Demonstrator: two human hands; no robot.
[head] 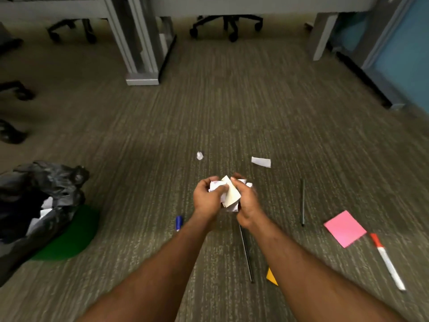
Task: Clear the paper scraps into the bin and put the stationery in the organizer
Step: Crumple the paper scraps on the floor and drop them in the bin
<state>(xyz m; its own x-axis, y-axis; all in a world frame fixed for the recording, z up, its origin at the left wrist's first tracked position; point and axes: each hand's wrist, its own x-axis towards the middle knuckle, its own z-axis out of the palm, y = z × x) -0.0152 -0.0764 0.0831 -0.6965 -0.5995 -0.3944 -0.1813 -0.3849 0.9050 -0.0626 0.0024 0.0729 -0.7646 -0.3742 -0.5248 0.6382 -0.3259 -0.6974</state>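
Two bare forearms (151,275) reach out from the near edge over the carpet (139,135). The left hand (207,196) and right hand (247,201) both curl their fingers round a wad of paper scraps (228,194) held between them. Two loose scraps (261,161) lie just beyond. A black bin bag (46,194) sits far left; a pink sticky pad (345,228) and a red-capped marker (387,261) lie right

Crumpled paper scraps (228,194) clutched together, red-capped marker (387,261) lying flat
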